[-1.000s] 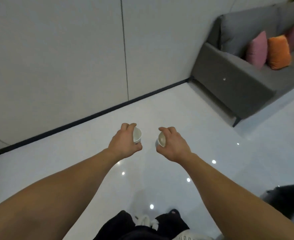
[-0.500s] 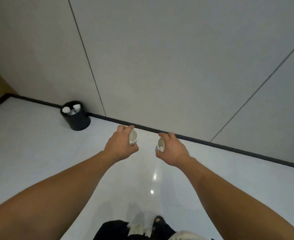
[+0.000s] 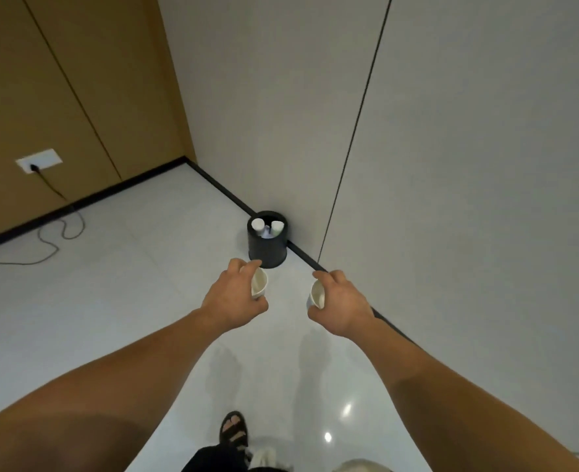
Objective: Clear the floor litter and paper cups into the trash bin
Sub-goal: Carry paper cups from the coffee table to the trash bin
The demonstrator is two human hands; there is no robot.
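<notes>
Trash bin [image 3: 267, 251] just beyond hands, black, discarded cups [image 3: 257, 224] inside; cable [image 3: 50, 186] far left. Left hand [image 3: 232, 298] clasping left cup [image 3: 259, 282], right hand [image 3: 341, 303] right cup [image 3: 317, 294], both white.

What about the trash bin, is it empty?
No, the black trash bin by the wall holds at least two white paper cups, visible through its open top.

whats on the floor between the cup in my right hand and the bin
Only bare white floor, as the head view shows. No litter lies between the paper cup held in the right hand and the black trash bin.
</notes>
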